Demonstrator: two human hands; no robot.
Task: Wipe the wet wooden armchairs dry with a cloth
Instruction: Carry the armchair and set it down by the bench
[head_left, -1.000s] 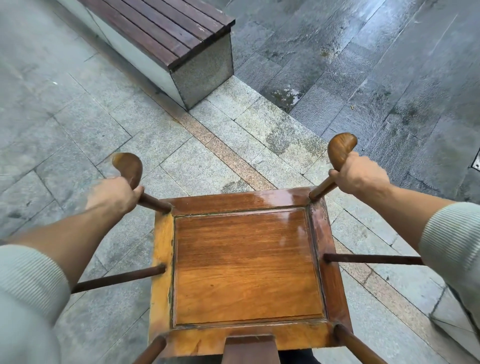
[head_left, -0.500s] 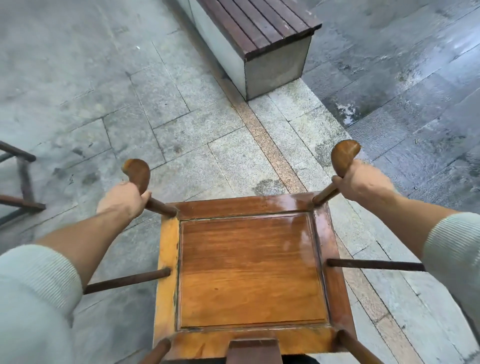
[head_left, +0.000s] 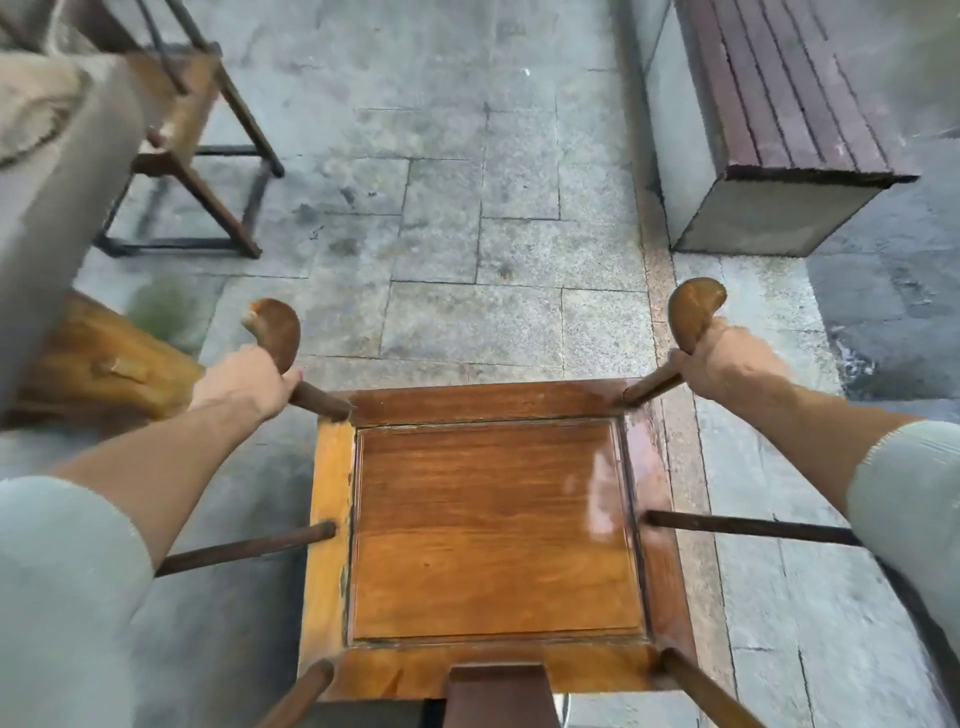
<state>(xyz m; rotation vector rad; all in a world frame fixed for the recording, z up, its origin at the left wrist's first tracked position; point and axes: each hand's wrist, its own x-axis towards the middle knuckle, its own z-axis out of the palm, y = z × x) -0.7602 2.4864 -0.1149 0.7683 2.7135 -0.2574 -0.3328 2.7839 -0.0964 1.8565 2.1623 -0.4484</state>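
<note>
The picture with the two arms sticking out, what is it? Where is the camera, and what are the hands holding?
The camera sits on a person's head and looks down, so you see that person's own arms. There is no machine here. The left hand grips one armrest of a wooden chair, and the right hand grips the other. You look straight down on the chair's seat, which has a shiny wet patch on its right side. The chair is over grey stone paving. A bench with dark slats stands at the top right. Another chair stands at the top left, and something beige and blurry is beside it. I see no cloth in either hand.
</note>
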